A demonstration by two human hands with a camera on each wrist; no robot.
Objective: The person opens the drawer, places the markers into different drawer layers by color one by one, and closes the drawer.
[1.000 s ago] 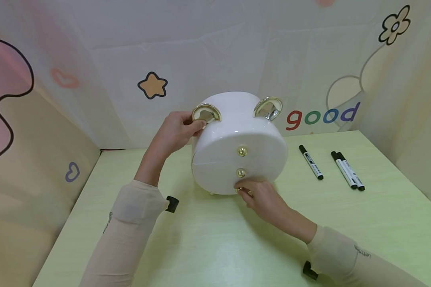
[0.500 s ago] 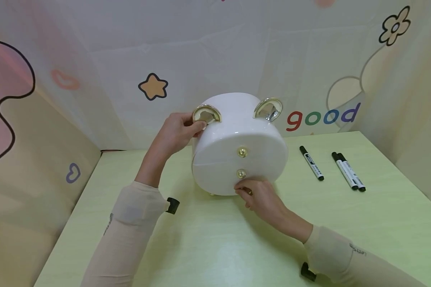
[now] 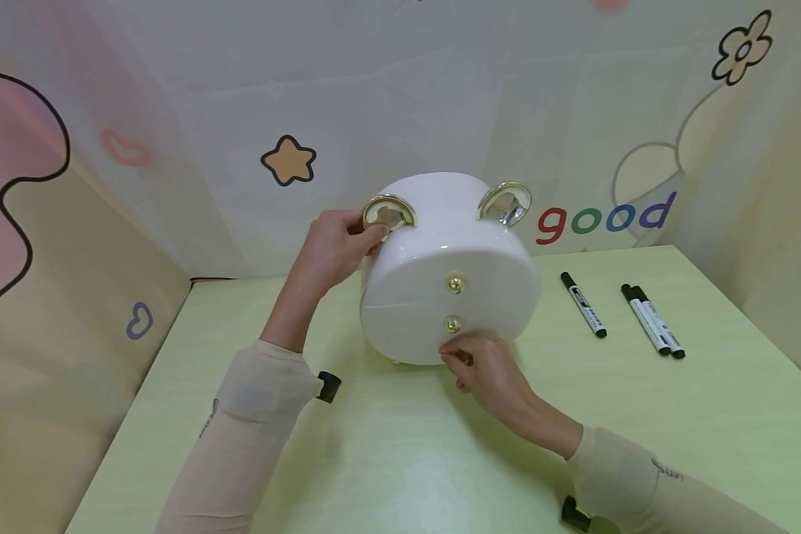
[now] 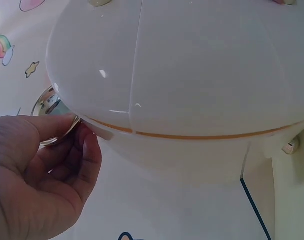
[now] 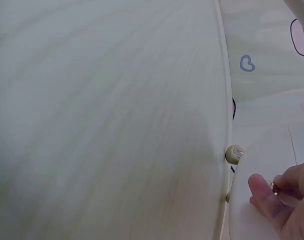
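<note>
We count two gold ears (image 3: 507, 204), the left hand (image 3: 334, 248) pinching one; three gold knobs (image 3: 455, 283), the right hand (image 3: 490, 369) pinching one; three markers (image 3: 584, 305).

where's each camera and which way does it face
Head: worn on head, facing forward and down at white case; left hand, right hand, sleeves show.
Left wrist: on that wrist, facing the case; left hand shows at gold ear.
Right wrist: on that wrist, facing tabletop and case; right hand shows in part.
Shared: head and left wrist both show that ear.
</note>
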